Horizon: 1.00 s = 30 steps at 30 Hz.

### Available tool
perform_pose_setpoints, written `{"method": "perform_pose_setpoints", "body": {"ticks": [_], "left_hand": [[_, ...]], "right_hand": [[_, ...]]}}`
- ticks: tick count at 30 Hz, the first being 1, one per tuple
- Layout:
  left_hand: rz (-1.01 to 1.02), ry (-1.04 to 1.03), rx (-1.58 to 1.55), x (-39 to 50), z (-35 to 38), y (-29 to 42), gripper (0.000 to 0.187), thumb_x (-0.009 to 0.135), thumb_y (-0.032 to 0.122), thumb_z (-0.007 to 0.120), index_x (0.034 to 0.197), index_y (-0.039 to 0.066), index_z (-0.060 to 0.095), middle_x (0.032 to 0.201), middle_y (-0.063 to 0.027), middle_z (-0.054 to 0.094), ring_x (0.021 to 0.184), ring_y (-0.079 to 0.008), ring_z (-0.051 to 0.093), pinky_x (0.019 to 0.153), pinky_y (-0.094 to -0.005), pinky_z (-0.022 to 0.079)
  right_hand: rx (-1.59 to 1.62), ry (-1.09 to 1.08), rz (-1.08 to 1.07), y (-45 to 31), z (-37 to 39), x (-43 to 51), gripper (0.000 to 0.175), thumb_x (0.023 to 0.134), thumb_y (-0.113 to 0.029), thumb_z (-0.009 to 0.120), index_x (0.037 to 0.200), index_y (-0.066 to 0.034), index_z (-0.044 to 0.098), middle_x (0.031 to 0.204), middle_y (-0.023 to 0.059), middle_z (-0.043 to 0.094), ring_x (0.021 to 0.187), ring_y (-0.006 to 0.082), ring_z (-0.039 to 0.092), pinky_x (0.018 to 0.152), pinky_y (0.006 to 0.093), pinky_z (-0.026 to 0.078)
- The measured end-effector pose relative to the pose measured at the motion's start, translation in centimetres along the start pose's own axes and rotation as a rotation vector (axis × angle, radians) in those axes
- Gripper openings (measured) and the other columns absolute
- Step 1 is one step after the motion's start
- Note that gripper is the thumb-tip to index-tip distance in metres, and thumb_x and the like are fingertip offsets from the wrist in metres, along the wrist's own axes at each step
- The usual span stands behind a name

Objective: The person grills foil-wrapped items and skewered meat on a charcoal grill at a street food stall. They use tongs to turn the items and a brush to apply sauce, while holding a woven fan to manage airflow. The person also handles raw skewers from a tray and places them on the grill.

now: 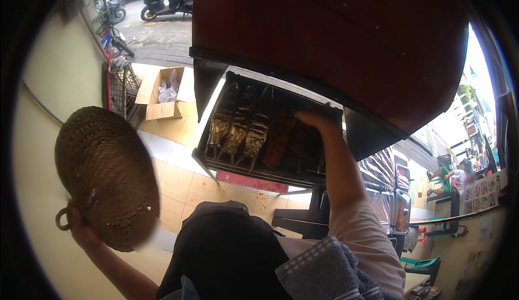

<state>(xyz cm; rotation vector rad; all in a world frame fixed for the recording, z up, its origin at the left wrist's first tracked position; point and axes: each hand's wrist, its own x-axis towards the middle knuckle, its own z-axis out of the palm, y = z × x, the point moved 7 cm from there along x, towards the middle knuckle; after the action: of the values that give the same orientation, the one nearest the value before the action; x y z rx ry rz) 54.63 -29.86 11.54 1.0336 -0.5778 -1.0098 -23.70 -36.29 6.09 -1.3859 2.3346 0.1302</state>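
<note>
My left hand (81, 229) grips a woven fan (107, 178) at its looped handle, off to the left of the grill. My right hand (311, 119) reaches over the right part of the charcoal grill (263, 176), under the dark red hood (324, 48). Its fingers are in shadow, so whether it touches or holds anything cannot be told. Whole grilled fish (239, 131) lie side by side on the left half of the grill. Reddish-brown meat or fish (277, 141) lies beside them, and darker pieces on the right are hard to make out.
An open cardboard box (164, 111) with plastic bags stands on the tiled floor behind the grill's left. A wall (40, 146) runs along the left. Black stools or benches (302, 221) stand near the grill's right. A covered food tray (401, 212) and a seated person (454, 178) are farther right.
</note>
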Motion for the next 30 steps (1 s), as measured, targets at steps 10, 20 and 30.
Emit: {"method": "perform_pose_setpoints", "body": {"ticks": [10,20,30], "left_hand": [[0.003,-0.202,0.194,1.3,2.9,-1.1,0.042,0.112,0.028,0.049,0.139,-0.003,0.059,0.133,-0.0143,0.065,0.124,-0.0254,0.06,0.112,-0.0428,0.045],[0.244,0.039,0.564,1.4,-1.1,1.3,0.044,0.111,0.024,0.053,0.138,-0.01,0.056,0.134,-0.016,0.064,0.128,-0.0301,0.06,0.114,-0.0431,0.047],[0.089,0.139,0.051,-0.7,1.9,-0.5,0.045,0.111,0.029,0.051,0.138,-0.006,0.057,0.136,-0.0166,0.063,0.125,-0.0298,0.061,0.11,-0.0441,0.048]], "right_hand": [[0.413,-0.112,0.1,6.2,1.6,6.7,0.043,0.09,-0.052,0.068,0.099,-0.0108,0.076,0.073,0.0069,0.068,0.068,0.0218,0.063,0.064,0.0428,0.05],[0.716,-0.085,0.174,6.3,4.5,4.8,0.069,0.086,-0.068,0.068,0.132,-0.0172,0.066,0.118,0.0047,0.065,0.103,0.0192,0.058,0.094,0.0424,0.047],[0.31,0.345,0.038,4.9,-0.1,4.1,0.076,0.094,-0.059,0.059,0.151,-0.0086,0.056,0.161,0.0224,0.045,0.15,0.037,0.043,0.123,0.0488,0.033]]}}
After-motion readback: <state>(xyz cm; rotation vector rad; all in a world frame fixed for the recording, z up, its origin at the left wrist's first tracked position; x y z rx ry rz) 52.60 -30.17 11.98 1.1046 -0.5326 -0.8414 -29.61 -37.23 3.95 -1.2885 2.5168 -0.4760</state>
